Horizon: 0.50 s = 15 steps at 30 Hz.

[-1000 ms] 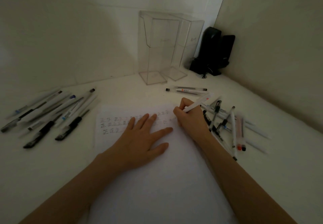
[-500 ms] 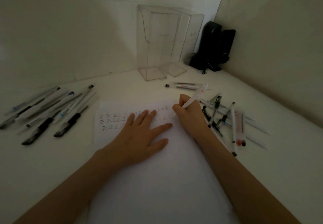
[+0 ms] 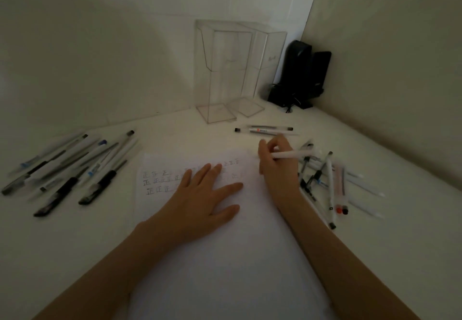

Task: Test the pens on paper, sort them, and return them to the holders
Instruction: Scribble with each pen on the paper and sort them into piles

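Two clear holders (image 3: 217, 70) stand at the back of the bench (image 3: 75, 244), with a black device (image 3: 300, 75) in the corner beside them. Loose pens (image 3: 70, 167) fan out at left. A tangled heap (image 3: 325, 182) lies just beside the right grip (image 3: 275, 162), which clasps a white pen (image 3: 292, 155) at the far right corner of the paper (image 3: 225, 269). The pen's long axis is near level, free end reaching right over the heap. The left grip (image 3: 200, 199) lies flat and released on the paper.

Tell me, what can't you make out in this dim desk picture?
Head view throughout:
- Tip of the white pen: hidden inside the right grip.
- Some marks on the paper: covered by the left grip.
- Labels on the left pens: blurred.
- Black object in the corner: too dark to identify.
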Motion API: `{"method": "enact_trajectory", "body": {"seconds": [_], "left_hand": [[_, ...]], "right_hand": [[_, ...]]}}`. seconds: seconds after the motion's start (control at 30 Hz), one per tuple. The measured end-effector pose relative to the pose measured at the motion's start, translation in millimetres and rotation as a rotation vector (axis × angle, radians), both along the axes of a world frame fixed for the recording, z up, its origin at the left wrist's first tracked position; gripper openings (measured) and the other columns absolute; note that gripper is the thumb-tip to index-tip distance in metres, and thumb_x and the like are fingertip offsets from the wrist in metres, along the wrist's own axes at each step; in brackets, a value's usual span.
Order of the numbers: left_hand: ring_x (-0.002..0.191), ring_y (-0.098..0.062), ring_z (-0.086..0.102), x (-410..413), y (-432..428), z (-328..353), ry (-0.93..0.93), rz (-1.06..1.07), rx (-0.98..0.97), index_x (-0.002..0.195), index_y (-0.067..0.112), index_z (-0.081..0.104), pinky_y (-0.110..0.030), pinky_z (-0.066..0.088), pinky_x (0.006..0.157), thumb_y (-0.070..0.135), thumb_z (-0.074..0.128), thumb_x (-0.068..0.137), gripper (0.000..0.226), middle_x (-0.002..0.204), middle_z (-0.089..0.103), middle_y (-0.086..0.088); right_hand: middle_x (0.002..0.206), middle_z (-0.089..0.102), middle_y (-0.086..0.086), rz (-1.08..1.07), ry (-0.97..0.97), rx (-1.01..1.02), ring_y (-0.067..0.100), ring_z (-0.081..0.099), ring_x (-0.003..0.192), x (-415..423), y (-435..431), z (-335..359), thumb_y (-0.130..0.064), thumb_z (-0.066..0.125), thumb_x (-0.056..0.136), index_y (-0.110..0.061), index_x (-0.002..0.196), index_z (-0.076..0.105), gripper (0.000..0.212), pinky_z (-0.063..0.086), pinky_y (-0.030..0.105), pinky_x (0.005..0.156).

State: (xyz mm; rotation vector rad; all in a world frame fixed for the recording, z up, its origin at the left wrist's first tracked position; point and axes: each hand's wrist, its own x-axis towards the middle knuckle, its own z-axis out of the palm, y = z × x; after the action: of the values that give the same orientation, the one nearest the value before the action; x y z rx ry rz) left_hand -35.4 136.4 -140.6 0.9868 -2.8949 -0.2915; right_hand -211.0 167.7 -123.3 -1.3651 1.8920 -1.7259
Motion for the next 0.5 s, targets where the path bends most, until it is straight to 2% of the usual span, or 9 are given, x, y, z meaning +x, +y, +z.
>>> {"method": "enact_trajectory", "body": {"seconds": [0.03, 0.1, 0.17, 0.23, 0.3, 0.4, 0.5], "left_hand": [[0.142, -0.017, -0.005, 0.5, -1.6, 0.2, 0.04, 0.008, -0.003, 0.139, 0.05, 0.017, -0.038, -0.008, 0.111, 0.08, -0.002, 0.067, 0.08, 0.155, 0.001, 0.002], [0.138, -0.015, 0.017, 2.2, -4.5, 3.5, 0.173, 0.016, -0.03, 0.136, 0.042, 0.033, -0.036, 0.004, 0.112, 0.086, 0.001, 0.066, 0.088, 0.149, 0.024, 0.004], [0.121, -0.003, 0.039, 4.0, -5.8, 13.8, 0.358, 0.018, 0.092, 0.132, 0.043, 0.035, -0.026, 0.024, 0.106, 0.086, 0.024, 0.065, 0.08, 0.129, 0.044, 0.015], [0.105, 0.009, 0.046, 6.4, -3.7, 24.2, 0.493, -0.015, 0.282, 0.127, 0.052, 0.026, -0.013, 0.034, 0.092, 0.078, 0.046, 0.06, 0.075, 0.111, 0.048, 0.028], [0.101, 0.011, 0.049, 8.6, -2.0, 28.2, 0.569, -0.027, 0.361, 0.123, 0.056, 0.025, -0.004, 0.035, 0.084, 0.07, 0.054, 0.06, 0.071, 0.103, 0.054, 0.029], [0.094, 0.01, 0.056, 10.3, -2.1, 27.6, 0.643, -0.05, 0.388, 0.118, 0.057, 0.035, -0.003, 0.038, 0.079, 0.056, 0.065, 0.068, 0.058, 0.096, 0.062, 0.025], [0.094, 0.008, 0.058, 11.2, -4.1, 25.8, 0.661, -0.068, 0.422, 0.112, 0.051, 0.049, -0.004, 0.039, 0.08, 0.043, 0.072, 0.072, 0.047, 0.099, 0.062, 0.029]], "right_hand": [[0.049, 0.052, 0.002, 0.004, -0.042, -0.026, 0.008, 0.047, 0.043, -0.5, 3.0, 1.8, -0.021, 0.053, 0.094, -0.013, 0.077, 0.045, 0.021, 0.039, 0.018, 0.044], [0.052, 0.06, 0.003, 0.042, -0.029, -0.019, 0.008, 0.053, 0.045, -1.9, 6.1, 1.7, -0.025, 0.055, 0.093, -0.016, 0.081, 0.051, 0.016, 0.044, 0.016, 0.048], [0.06, 0.062, 0.001, 0.067, 0.075, 0.015, 0.005, 0.057, 0.053, -2.5, 4.5, -1.8, -0.02, 0.058, 0.092, -0.02, 0.082, 0.057, 0.01, 0.047, 0.017, 0.057], [0.068, 0.063, -0.006, 0.099, 0.105, 0.08, 0.003, 0.06, 0.062, -1.0, 2.3, -3.6, -0.009, 0.057, 0.091, -0.025, 0.094, 0.06, 0.016, 0.05, 0.019, 0.064], [0.077, 0.063, -0.01, 0.188, 0.097, 0.107, 0.0, 0.06, 0.07, 1.5, 3.0, -3.3, -0.001, 0.049, 0.089, -0.022, 0.108, 0.058, 0.03, 0.049, 0.016, 0.068], [0.088, 0.065, -0.001, 0.324, -0.014, 0.061, 0.001, 0.06, 0.077, 7.1, 7.0, -0.2, -0.013, 0.041, 0.091, -0.011, 0.114, 0.059, 0.03, 0.048, 0.018, 0.072], [0.087, 0.07, 0.008, 0.341, -0.06, 0.06, 0.016, 0.066, 0.081, 12.0, 6.7, 1.5, -0.026, 0.056, 0.092, -0.019, 0.11, 0.061, 0.02, 0.053, 0.03, 0.077]]}}
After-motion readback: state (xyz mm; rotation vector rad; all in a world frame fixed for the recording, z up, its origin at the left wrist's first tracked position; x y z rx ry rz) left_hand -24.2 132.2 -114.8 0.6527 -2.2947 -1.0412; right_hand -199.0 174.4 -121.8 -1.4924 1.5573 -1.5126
